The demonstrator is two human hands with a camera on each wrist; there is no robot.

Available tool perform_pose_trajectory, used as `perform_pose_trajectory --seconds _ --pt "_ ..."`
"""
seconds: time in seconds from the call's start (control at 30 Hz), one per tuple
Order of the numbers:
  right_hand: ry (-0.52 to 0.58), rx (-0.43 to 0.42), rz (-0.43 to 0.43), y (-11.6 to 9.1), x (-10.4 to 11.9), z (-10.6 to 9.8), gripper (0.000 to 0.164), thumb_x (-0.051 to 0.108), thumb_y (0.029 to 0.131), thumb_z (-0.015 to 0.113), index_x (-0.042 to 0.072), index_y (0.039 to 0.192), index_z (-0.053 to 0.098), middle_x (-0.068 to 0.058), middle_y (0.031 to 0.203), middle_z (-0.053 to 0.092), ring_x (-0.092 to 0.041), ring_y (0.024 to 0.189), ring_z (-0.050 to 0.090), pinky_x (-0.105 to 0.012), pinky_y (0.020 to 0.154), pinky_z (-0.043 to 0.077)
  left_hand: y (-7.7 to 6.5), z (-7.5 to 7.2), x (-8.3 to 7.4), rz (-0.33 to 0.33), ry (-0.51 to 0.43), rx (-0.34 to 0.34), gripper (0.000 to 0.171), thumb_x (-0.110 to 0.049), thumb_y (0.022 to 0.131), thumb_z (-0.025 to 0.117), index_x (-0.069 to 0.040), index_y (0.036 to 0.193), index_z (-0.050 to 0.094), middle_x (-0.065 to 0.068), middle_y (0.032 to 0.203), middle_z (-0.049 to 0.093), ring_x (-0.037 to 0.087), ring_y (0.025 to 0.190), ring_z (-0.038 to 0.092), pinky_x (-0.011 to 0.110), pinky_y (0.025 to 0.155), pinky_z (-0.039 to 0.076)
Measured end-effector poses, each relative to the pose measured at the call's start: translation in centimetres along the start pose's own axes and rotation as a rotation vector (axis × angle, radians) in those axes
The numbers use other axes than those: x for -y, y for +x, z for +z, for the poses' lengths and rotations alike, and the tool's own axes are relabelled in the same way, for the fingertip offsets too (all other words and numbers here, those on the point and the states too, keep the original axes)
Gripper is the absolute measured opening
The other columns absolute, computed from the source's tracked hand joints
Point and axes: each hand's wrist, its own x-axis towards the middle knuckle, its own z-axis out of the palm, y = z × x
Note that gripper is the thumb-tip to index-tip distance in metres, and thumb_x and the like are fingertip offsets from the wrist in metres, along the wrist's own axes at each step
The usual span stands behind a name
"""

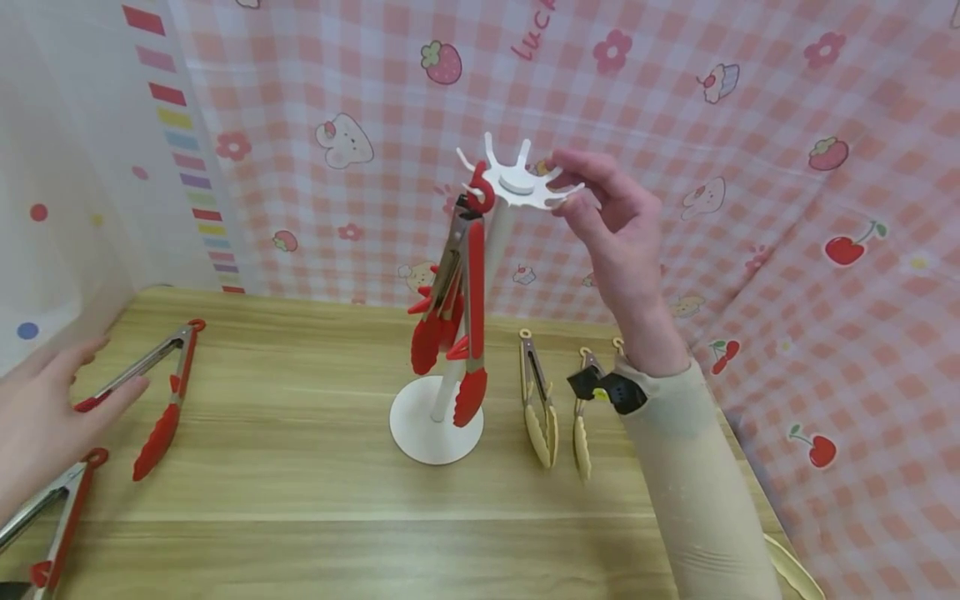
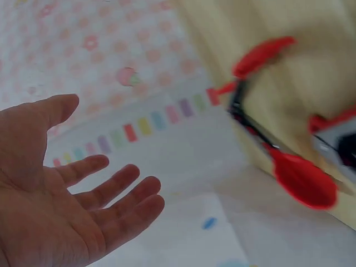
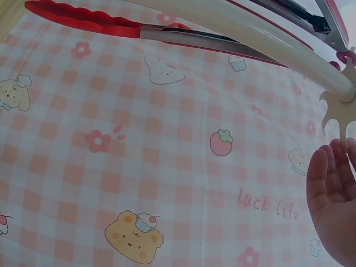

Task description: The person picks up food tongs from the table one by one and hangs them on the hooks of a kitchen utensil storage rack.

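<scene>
A white stand with a ring of hooks [image 1: 517,185] rises from a round base [image 1: 420,429] on the table. Red-and-steel tongs [image 1: 474,292] hang by a loop from its left side, their red scalloped heads pointing down. At the ring's right side, my right hand [image 1: 618,221] pinches hooks between thumb and fingers; the right wrist view shows its fingers [image 3: 325,172] at a prong. My left hand [image 1: 52,417] is spread in the air at the far left, nothing in it. Nearest to it on the table lie spread red tongs [image 1: 168,408], with another red pair [image 1: 71,508] closer to me.
To the right of the stand lie cream-tipped tongs [image 1: 540,400] and a second cream pair [image 1: 582,417], with a third partly behind my right forearm. A cream tip [image 1: 791,567] shows at the lower right edge. Patterned curtains [image 1: 360,75] enclose the wooden table [image 1: 300,467].
</scene>
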Motion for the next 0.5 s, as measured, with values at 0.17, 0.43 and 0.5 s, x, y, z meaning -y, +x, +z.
perform_pose_trajectory --seconds 0.17,0.43,0.5 --pt "-0.006 -0.005 -0.002 0.0 0.0 0.0 0.053 0.044 0.088 0.083 0.005 0.123 0.074 0.000 0.116 0.074 -0.011 0.101 0.066 -0.021 0.085 0.058 -0.6 1.5 3.4 -0.043 -0.023 0.062 0.077 -0.041 0.104 0.061 0.015 0.151 0.036 0.050 0.141 0.043 0.066 0.119 0.044 0.077 0.092 0.041" --pt "0.002 -0.018 0.000 0.0 0.1 0.0 0.052 0.043 0.087 0.084 0.005 0.121 0.074 0.001 0.112 0.075 -0.011 0.099 0.066 -0.020 0.084 0.058 -1.1 3.4 7.8 0.005 -0.074 0.048 0.065 -0.034 0.098 0.069 0.015 0.136 0.051 0.048 0.114 0.058 0.043 0.087 0.065 0.018 0.067 0.029" --pt "0.001 -0.018 0.005 0.0 0.1 0.1 0.051 0.043 0.087 0.084 0.005 0.121 0.074 0.002 0.111 0.074 -0.011 0.099 0.066 -0.020 0.084 0.058 -1.4 3.9 8.7 0.010 -0.061 0.039 0.063 -0.034 0.097 0.070 0.016 0.131 0.053 0.047 0.109 0.060 0.036 0.080 0.064 0.019 0.065 0.031"
